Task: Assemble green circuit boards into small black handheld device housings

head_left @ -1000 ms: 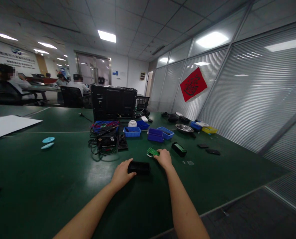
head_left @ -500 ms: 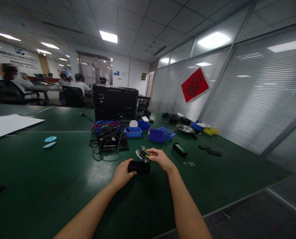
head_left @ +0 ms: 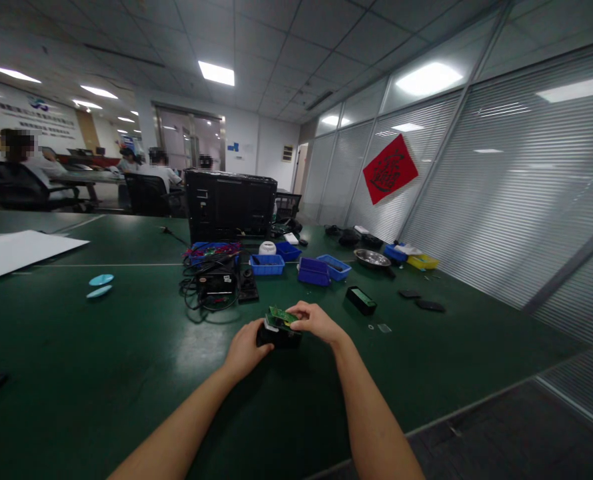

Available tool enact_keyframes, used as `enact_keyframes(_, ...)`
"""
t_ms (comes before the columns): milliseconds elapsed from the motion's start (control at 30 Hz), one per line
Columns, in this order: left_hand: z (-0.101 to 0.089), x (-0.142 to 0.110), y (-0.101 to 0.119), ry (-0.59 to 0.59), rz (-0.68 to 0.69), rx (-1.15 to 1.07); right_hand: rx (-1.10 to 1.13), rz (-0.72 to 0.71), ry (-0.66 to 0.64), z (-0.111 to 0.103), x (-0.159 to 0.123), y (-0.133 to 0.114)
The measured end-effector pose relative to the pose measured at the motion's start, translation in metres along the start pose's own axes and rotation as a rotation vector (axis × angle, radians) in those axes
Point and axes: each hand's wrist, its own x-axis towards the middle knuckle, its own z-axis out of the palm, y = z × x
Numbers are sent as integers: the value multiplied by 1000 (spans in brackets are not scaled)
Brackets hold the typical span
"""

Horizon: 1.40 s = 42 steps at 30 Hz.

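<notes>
a dark green table (head_left: pixel 176 387) spreads under everything, its surface glossy with reflected light left of the hands. the left hand (head_left: pixel 246 343) grips the left end of a black case (head_left: pixel 285 340) lying on it; the right hand (head_left: pixel 319 323), near but apart, pinches a green circuit board (head_left: pixel 280 315) tilted over that case (how far in it sits, i cannot tell). beyond are tangled cables (head_left: pixel 191 293), blue bins (head_left: pixel 314 271), a metal bowl (head_left: pixel 371 258) and a large black monitor (head_left: pixel 231 203). a red sheet (head_left: pixel 390 169) hangs on the glass wall at right, before pale blinds (head_left: pixel 536 200). in the left background, people sit on black chairs (head_left: pixel 149 193) beneath bright ceiling panels (head_left: pixel 216 73).
</notes>
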Motion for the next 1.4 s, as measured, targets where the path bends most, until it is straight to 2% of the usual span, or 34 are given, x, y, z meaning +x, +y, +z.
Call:
enact_keyframes(500,2,1,-2,5,31,11,-336,-26,-19,5,1,1)
enact_keyframes(633,2,0,-2,-3,22,17,-347,3,-50,7,2,3)
enact_keyframes(833,1,0,-2,11,-1,3,-227,31,-86,7,1,5)
enact_keyframes(1000,1,0,-2,8,-19,3,-319,13,-97,9,3,8)
enact_keyframes(1133,3,1,-5,56,-9,-36,-363,-1,-114,17,5,7)
enact_keyframes(1267,5,3,-9,89,-12,-82,-444,57,-11,21,7,11)
enact_keyframes(1400,5,2,-10,89,-21,-106,-593,255,201,15,8,20)
